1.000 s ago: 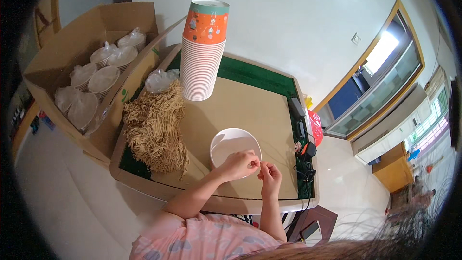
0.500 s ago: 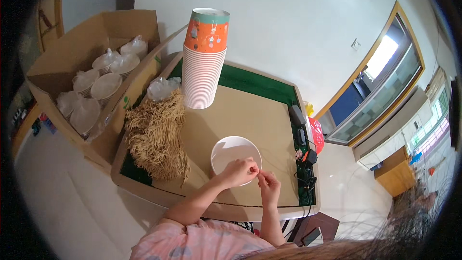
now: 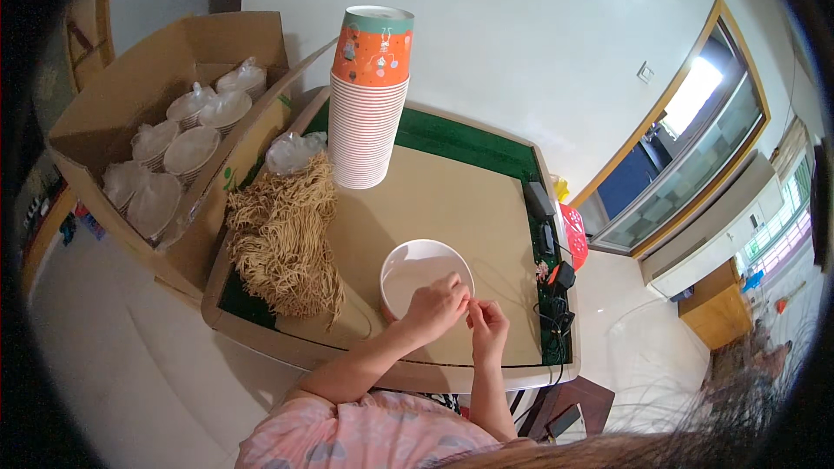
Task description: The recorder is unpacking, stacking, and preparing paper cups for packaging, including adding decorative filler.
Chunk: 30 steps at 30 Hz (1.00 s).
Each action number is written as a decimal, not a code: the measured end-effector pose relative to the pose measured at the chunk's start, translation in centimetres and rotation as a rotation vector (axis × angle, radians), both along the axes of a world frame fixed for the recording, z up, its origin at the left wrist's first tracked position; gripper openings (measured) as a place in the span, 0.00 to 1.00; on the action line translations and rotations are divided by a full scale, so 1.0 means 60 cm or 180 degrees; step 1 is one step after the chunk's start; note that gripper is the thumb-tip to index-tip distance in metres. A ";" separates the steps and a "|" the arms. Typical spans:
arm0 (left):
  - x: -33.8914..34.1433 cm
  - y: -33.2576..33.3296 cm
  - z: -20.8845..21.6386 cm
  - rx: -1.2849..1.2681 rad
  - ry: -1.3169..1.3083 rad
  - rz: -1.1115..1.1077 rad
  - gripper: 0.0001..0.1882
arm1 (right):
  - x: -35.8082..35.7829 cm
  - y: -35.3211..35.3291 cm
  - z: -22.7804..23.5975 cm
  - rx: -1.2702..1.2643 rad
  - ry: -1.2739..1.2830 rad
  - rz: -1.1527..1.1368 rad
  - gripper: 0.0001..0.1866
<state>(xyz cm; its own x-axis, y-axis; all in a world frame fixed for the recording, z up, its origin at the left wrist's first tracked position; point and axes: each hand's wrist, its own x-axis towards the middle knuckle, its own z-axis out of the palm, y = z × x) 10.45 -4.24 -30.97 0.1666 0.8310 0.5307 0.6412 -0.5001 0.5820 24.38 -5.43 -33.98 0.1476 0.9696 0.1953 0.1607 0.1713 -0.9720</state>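
At right rim of white bowl [image 3: 408, 271], my hands [image 3: 436, 307] are pinched closed, near-touching; can't tell what's held.

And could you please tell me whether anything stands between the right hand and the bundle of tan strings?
Yes: in this view, the left hand is directly left of the right hand, and beyond it the bowl's left side also lies before the bundle of tan strings.

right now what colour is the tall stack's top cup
The top cup is orange with a blue-green upper band, best in the head view.
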 end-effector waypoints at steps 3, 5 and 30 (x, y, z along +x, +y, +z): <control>-0.003 0.004 0.001 0.0009 -0.0142 -0.0053 0.06 | -0.002 0.002 0.002 -0.0332 0.0618 0.0107 0.06; -0.002 0.004 0.003 -0.0005 -0.0102 -0.0040 0.06 | 0.000 0.004 0.000 -0.0385 0.0880 0.0182 0.06; -0.001 0.007 -0.001 0.0031 -0.0060 -0.0055 0.05 | 0.005 0.004 0.011 -0.0639 0.1086 0.0250 0.05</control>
<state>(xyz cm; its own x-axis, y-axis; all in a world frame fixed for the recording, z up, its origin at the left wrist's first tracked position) 10.37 -3.82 -31.01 0.1708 0.8228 0.5420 0.6213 -0.5169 0.5889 24.69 -5.19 -33.31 0.0953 0.9944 -0.0467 -0.1830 -0.0286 -0.9827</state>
